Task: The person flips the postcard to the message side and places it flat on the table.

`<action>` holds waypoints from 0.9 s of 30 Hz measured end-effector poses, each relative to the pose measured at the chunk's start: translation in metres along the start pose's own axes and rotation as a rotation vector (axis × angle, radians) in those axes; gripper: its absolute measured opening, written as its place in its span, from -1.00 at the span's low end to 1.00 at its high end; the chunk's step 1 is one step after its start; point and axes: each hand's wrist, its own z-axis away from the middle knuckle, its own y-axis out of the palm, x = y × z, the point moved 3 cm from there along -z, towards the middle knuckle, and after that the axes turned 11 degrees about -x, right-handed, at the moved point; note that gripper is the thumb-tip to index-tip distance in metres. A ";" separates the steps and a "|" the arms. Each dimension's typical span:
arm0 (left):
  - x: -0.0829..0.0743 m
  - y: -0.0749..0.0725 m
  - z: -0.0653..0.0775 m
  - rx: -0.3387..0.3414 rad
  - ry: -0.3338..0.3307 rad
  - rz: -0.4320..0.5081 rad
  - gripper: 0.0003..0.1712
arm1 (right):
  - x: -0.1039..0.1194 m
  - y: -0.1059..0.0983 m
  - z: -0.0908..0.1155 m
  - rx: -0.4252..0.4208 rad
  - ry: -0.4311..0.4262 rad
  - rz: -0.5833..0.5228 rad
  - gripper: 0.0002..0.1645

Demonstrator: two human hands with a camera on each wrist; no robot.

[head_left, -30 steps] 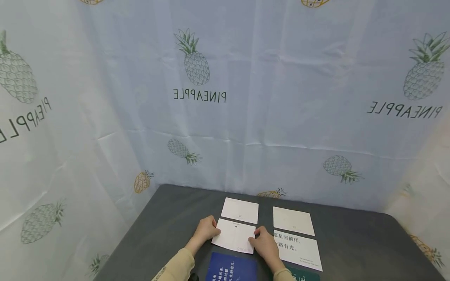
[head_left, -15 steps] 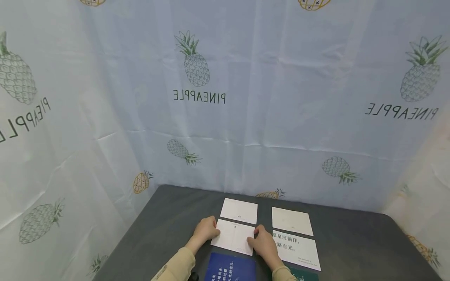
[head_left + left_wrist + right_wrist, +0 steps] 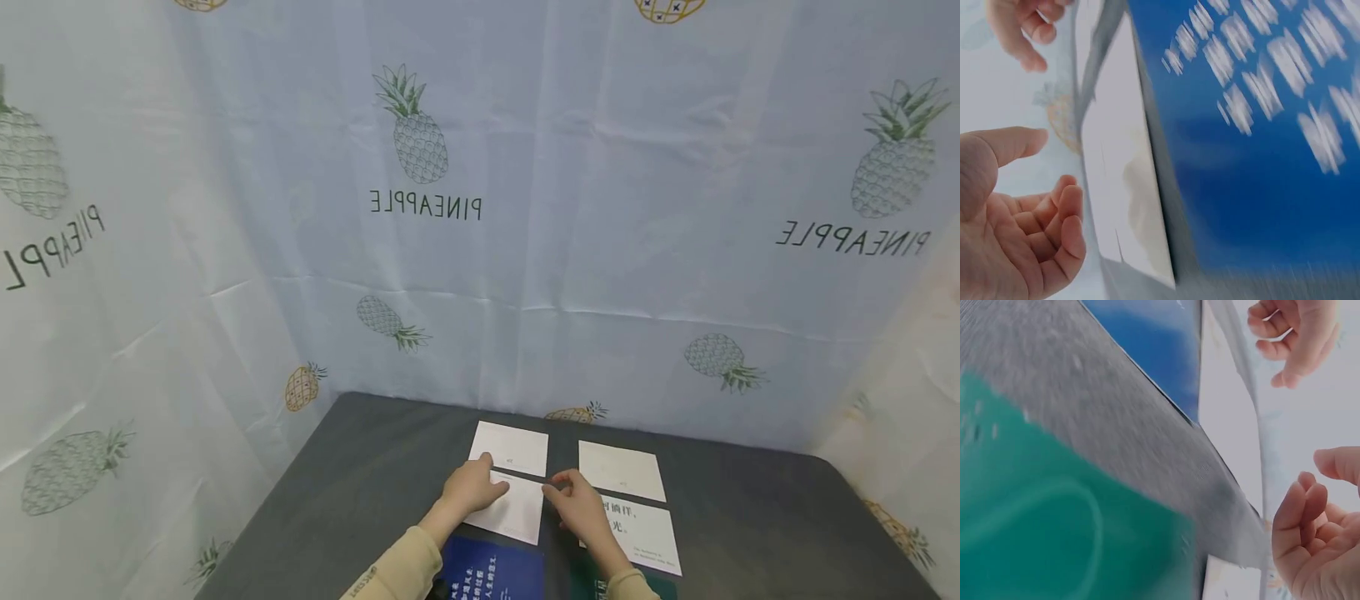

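Observation:
My left hand (image 3: 468,487) is over the left part of a white postcard (image 3: 519,515) in the nearer left spot on the table. In the left wrist view its thumb and loosely bent fingers stand apart with nothing between them. Just off the postcard's right edge is my right hand (image 3: 581,507), its thumb and fingers also apart and holding nothing in the right wrist view. It hides part of a white card with black lettering (image 3: 651,537). Below the postcard lies a blue card (image 3: 1241,187) with white writing.
Two pale cards, a white one (image 3: 517,440) and a cream one (image 3: 622,468), lie along the back of the dark grey table (image 3: 360,467). A green card (image 3: 1085,519) is at the front right. A pineapple-print curtain (image 3: 525,250) surrounds the table.
Both hands have let go of the white postcard's side edges. The left hand has moved right and away from me, over the postcard; the right hand has shifted right, off its edge.

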 end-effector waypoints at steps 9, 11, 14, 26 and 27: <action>-0.050 0.024 0.007 0.046 0.110 0.122 -0.50 | -0.014 -0.048 -0.004 -0.044 0.046 0.001 -0.64; -0.058 0.031 0.009 0.055 0.126 0.158 -0.49 | -0.020 -0.059 -0.005 -0.059 0.052 0.024 -0.62; -0.067 0.041 0.012 0.069 0.134 0.229 -0.49 | -0.031 -0.077 -0.007 -0.083 0.055 0.088 -0.59; -0.083 0.072 0.020 0.206 0.091 0.327 -0.39 | -0.087 -0.123 -0.006 -0.037 0.203 0.221 -0.27; -0.084 0.074 0.020 0.217 0.091 0.330 -0.38 | -0.091 -0.124 -0.005 -0.027 0.224 0.217 -0.24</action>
